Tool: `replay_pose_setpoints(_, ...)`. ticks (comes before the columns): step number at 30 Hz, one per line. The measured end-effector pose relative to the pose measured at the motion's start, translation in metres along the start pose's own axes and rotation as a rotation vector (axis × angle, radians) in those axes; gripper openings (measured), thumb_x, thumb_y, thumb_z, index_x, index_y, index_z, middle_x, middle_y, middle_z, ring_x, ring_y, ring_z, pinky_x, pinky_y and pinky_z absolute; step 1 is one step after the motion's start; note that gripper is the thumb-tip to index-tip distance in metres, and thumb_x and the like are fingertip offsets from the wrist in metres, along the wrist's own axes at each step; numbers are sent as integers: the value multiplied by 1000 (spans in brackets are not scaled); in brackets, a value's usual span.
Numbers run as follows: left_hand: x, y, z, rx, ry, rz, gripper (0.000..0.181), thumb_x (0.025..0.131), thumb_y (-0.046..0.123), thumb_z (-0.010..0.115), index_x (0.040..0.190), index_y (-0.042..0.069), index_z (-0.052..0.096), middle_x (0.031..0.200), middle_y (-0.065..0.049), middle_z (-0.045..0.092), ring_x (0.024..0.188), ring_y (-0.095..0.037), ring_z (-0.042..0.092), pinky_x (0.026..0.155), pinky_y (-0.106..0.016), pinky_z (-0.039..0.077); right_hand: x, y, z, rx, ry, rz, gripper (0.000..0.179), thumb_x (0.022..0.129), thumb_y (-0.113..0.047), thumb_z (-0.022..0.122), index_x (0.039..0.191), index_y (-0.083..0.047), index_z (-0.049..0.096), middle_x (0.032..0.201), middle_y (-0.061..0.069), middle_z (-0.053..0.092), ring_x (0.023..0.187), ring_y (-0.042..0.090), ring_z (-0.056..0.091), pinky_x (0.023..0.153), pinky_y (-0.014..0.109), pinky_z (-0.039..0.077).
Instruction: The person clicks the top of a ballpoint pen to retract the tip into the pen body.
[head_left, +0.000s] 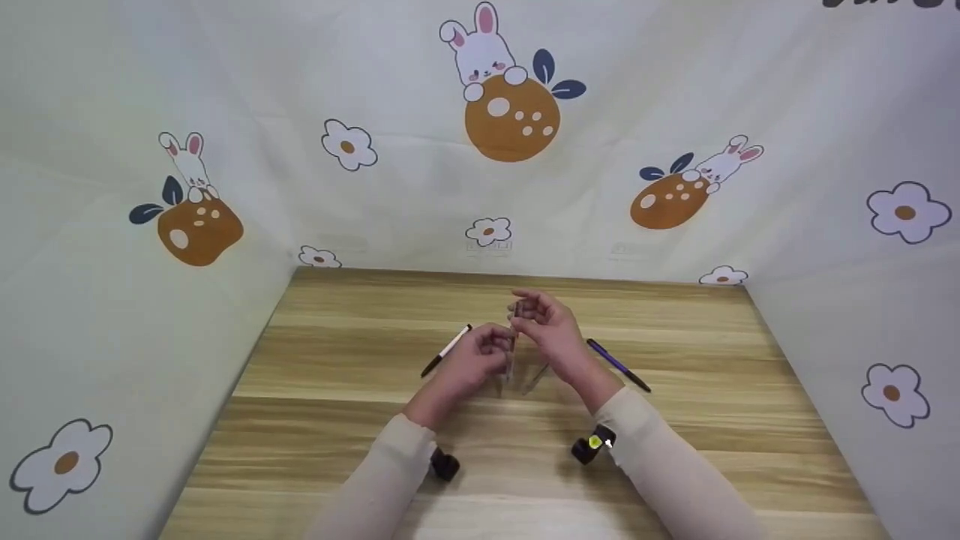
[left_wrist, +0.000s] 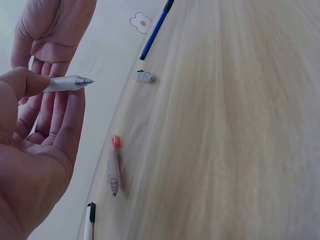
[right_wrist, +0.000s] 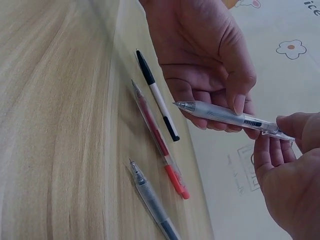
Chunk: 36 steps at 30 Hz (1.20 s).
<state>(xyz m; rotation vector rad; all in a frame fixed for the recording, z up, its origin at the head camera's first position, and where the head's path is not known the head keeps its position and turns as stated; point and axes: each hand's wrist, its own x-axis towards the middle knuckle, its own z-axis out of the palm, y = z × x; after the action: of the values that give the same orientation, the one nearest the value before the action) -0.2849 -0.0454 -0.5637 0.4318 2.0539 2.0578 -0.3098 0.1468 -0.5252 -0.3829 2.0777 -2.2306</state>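
Translucent plastic forms the slim click pen (right_wrist: 212, 112) held above the wood-grain tabletop (head_left: 510, 487) — the left hand (head_left: 474, 355) pinches its mid-barrel, the right hand (head_left: 555, 330) its clip end. Red filling shows inside a clear, red-ended pen (right_wrist: 156, 130) lying below. The tabletop's far edge meets a pale printed cloth wall (head_left: 405, 202); cut-off lettering (right_wrist: 311, 7) reads "ice".

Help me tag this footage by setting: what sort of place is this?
Probably a small makeshift filming booth: rabbit-printed sheeting screens three sides of a wood-grain tabletop, and black wrist-worn devices suggest recording.
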Motion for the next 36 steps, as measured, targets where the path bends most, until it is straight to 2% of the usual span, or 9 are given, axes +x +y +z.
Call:
replay_pose_setpoints(5,0,0,2,2,3,4,39,96,-3,69,134,-13,64,108,-6,67,94,-14,65,79,-28,60,-1,-1,-2,-9,-1,1,42,101,7,74,141,-4,69,136,34,65,118,26,69,98,32,60)
replay_pose_setpoints(11,1,0,4,-30,0,-8,39,96,-3,68,134,-8,66,110,-6,67,96,-15,66,81,-30,62,-1,-1,-4,-9,11,7,36,101,5,75,136,-4,72,132,26,69,118,26,70,98,33,60)
replay_pose_setpoints(18,2,0,6,-54,-3,3,41,92,-7,62,133,-9,66,108,-4,67,97,-15,67,81,-31,62,-1,-2,-5,-20,16,9,37,101,5,75,137,-3,72,133,25,70,118,26,70,100,33,60)
replay_pose_setpoints(25,2,1,8,-51,-9,7,41,94,-6,63,134,-11,64,108,-5,67,96,-15,67,81,-30,63,-1,-5,-5,5,30,29,36,101,5,75,136,-3,74,125,12,75,121,31,69,99,34,61)
replay_pose_setpoints(31,2,3,8,-54,-10,10,41,92,-8,62,133,-13,64,109,-7,68,96,-15,67,82,-32,64,-2,-5,-6,13,33,29,33,101,5,75,133,-2,75,123,12,75,115,24,71,97,34,61)
replay_pose_setpoints(36,2,5,8,-39,-11,2,41,92,-8,62,132,-11,65,110,-9,69,98,-16,69,85,-36,65,-2,-6,-6,-1,37,28,31,101,4,75,131,-2,76,121,11,75,114,25,71,97,34,61)
